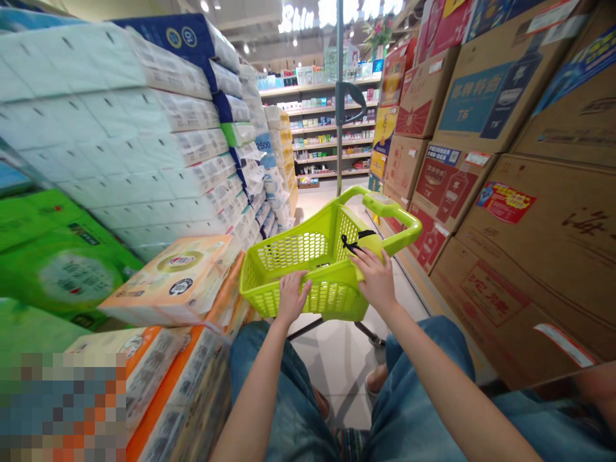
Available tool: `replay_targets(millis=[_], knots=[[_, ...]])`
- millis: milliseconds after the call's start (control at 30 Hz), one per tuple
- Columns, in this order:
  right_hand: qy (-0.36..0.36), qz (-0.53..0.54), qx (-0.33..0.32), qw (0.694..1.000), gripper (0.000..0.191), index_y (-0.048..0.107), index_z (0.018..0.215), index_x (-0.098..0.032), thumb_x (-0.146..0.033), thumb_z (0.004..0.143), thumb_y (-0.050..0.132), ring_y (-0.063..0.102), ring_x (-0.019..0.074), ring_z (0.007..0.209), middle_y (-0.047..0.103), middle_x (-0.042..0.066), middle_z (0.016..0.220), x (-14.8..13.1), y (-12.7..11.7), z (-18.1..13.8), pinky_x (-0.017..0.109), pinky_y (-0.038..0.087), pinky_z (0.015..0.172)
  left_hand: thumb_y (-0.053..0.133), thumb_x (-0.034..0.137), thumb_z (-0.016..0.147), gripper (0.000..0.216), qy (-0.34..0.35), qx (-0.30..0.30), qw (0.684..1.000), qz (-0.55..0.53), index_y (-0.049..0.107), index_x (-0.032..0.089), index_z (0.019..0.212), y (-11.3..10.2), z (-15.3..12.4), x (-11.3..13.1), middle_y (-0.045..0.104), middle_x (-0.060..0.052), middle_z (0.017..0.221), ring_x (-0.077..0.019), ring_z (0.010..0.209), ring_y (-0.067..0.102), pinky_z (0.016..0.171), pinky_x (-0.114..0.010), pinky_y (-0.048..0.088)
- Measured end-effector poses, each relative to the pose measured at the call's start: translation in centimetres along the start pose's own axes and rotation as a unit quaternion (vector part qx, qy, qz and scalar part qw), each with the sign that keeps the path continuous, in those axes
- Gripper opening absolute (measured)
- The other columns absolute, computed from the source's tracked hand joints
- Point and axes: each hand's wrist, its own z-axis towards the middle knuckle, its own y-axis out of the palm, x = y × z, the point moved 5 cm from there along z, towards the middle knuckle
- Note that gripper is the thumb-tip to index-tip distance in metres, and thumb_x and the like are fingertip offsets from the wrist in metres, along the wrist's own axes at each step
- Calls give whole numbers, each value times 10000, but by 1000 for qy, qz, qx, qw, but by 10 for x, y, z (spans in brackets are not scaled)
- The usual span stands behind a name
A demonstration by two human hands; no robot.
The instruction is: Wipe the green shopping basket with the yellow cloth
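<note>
A lime-green shopping cart (283,250) with perforated basket walls stands in front of my knees, its handle at the right end. My left hand (292,298) is closed over the basket's near rim, fingers inside and thumb along the edge. At the handle end, my right hand (375,273) is closed on a yellow-green piece with a black bow (369,244), lying over the basket's corner. Its exact kind is unclear, and the fingers partly cover it. Dark cart legs (369,333) show beneath the basket.
Stacked tissue packs (158,141) rise on the left, with an orange-and-white tissue pack (176,273) close beside the basket. Large cardboard cartons (534,224) wall the right side. A grey pole (339,154) stands beyond the cart, before stocked shelves (317,131).
</note>
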Motion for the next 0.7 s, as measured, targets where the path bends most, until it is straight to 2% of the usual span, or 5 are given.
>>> replay_targets(millis=[200, 333, 533, 633, 700], knots=[[0, 15, -1, 1000, 593, 596, 1232, -231, -26, 683, 505, 452, 235, 1350, 586, 54, 1398, -20, 11, 9, 509, 104, 1189, 337, 433, 1006, 372, -8, -7, 1000, -25, 590, 201, 1148, -11, 16, -26, 679, -66, 1121, -196, 1103, 586, 995, -369, 404], [4, 16, -1, 1000, 600, 593, 1236, -228, -22, 678, 512, 453, 248, 1346, 589, 73, 1391, -27, 7, 6, 514, 107, 1180, 334, 424, 1006, 371, 0, -13, 999, -45, 606, 208, 1136, -16, 14, -30, 691, -58, 1123, -194, 1092, 601, 988, -370, 417], [-28, -11, -36, 999, 663, 560, 1298, -268, -29, 682, 524, 434, 252, 1365, 539, 56, 1449, -27, -10, -9, 521, 96, 1184, 323, 414, 1009, 371, 1, -4, 998, -58, 608, 219, 1144, -20, -1, -21, 689, -56, 1125, -198, 1104, 597, 994, -384, 417], [-32, -49, -33, 998, 682, 515, 1366, -293, -87, 719, 583, 387, 308, 1395, 442, 76, 1524, -23, -24, -15, 587, 39, 1179, 323, 414, 1007, 366, -3, 1, 998, -56, 609, 226, 1138, -22, -10, -19, 686, -63, 1130, -206, 1107, 595, 995, -396, 419], [-17, -74, -17, 997, 611, 512, 1374, -323, -188, 787, 618, 316, 357, 1429, 381, 83, 1560, -19, -34, -18, 643, 17, 1160, 327, 413, 1005, 360, -8, 8, 999, -52, 608, 225, 1128, -24, -15, -18, 686, -69, 1121, -215, 1106, 594, 994, -409, 421]])
